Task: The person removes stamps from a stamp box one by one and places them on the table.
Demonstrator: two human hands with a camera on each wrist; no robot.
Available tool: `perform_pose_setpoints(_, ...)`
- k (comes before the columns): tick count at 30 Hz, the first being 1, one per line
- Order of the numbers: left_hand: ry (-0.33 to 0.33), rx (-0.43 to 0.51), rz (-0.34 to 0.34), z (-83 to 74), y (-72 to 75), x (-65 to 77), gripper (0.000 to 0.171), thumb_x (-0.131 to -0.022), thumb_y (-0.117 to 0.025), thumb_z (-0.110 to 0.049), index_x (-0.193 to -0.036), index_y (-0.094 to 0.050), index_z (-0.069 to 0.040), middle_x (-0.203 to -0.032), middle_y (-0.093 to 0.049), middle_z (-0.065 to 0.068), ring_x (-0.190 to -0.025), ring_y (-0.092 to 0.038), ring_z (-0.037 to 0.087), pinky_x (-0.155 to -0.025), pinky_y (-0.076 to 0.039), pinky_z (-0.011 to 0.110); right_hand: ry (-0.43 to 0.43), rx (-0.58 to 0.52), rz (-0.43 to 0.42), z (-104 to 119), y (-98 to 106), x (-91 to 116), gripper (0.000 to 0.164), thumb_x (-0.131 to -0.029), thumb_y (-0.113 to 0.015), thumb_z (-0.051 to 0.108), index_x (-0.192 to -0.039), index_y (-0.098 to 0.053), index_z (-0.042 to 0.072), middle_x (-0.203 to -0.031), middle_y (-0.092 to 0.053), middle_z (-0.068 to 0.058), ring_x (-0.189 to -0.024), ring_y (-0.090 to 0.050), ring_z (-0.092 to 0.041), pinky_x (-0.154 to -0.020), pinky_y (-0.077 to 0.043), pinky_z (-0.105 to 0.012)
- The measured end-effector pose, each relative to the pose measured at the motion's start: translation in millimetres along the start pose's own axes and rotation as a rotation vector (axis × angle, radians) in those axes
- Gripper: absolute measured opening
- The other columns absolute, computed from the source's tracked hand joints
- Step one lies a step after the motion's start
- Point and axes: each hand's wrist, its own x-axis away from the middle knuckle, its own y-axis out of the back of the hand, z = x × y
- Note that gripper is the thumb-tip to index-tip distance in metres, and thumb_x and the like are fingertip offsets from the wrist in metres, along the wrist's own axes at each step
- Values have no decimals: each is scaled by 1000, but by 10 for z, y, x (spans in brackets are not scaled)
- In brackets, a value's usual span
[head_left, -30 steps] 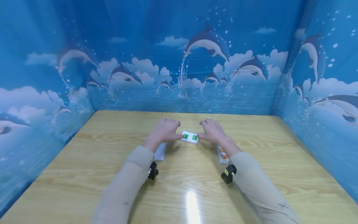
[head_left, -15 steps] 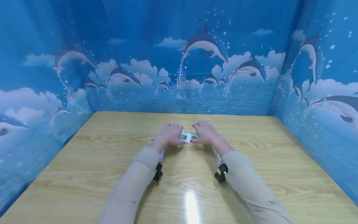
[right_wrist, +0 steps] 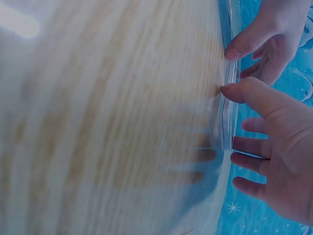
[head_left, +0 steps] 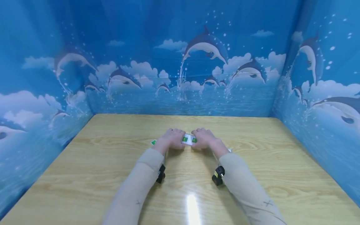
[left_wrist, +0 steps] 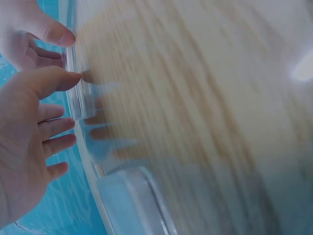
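A flat white box [head_left: 188, 139] with two green squares on its top and clear edges lies near the middle of the table, toward the back. My left hand [head_left: 173, 138] pinches its left end, the thumb at the near edge. At the right end, my right hand [head_left: 204, 137] pinches it the same way. Both wrist views show the thumb tips on the clear near edge [left_wrist: 85, 105]; the other fingers reach to the far side and are partly hidden. A second clear-edged box [left_wrist: 132, 200] lies near my left wrist, mostly hidden in the head view.
A green-and-white corner [head_left: 153, 142] shows left of my left wrist. A bit of white [head_left: 230, 150] peeks out beside my right sleeve. Dolphin-print curtains [head_left: 180, 87] stand at the back and both sides of the wooden table [head_left: 84, 175].
Both hands have come inward from either side and now grip the ends of the white box. My forearms now cover more of the things lying to the left and right.
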Motion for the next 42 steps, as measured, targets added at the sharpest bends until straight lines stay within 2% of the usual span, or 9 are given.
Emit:
perform_pose_setpoints(5, 1, -5, 7, -7, -14, -7, 69, -86, -58, -37, -144, -33, -9, -144, -38, 7, -132, -31, 26, -108, -19, 46, 4, -46, 18, 8, -6, -7, 69, -79, -67, 33, -136, -43, 4, -130, -49, -15, -109, -49, -28, -91, -41, -45)
perform_pose_setpoints(11, 7, -8, 9, -12, 2, -17, 70, -84, -59, -35, -143, -33, -7, -142, -39, 9, -131, -32, 27, -108, -20, 45, -7, -103, 41, -8, -13, -10, 67, -80, -67, 30, -138, -42, 6, -135, -46, -12, -116, -45, -27, -99, -34, -45)
perform_pose_setpoints(17, 7, -37, -14, 1, -14, -13, 69, -83, -59, -38, -140, -38, -6, -135, -45, 10, -124, -39, 26, -106, -26, 43, 8, -136, 35, -18, -21, -12, 64, -79, -69, 26, -135, -45, 6, -133, -48, -11, -114, -46, -26, -98, -35, -44)
perform_pose_setpoints(21, 9, -44, -11, 3, -25, -12, 70, -83, -59, -40, -140, -38, -5, -134, -45, 10, -123, -39, 26, -105, -26, 43, 14, -148, 35, -23, -27, -4, 63, -79, -69, 25, -134, -46, 5, -133, -48, -12, -114, -46, -27, -98, -36, -45)
perform_pose_setpoints(31, 12, -53, -19, 17, -45, -7, 70, -86, -55, -51, -137, -42, -5, -131, -47, 11, -119, -43, 26, -103, -30, 42, -9, -184, 30, 1, -27, -21, 70, -78, -71, 37, -135, -45, 6, -130, -46, -13, -113, -46, -26, -95, -39, -41)
perform_pose_setpoints(42, 14, -109, -32, 58, -49, 0, 71, -84, -52, -59, -130, -49, -5, -126, -50, 11, -117, -43, 26, -103, -29, 42, -2, -182, 45, 27, -20, -49, 66, -80, -71, 36, -133, -47, 6, -128, -46, -12, -108, -47, -24, -91, -42, -38)
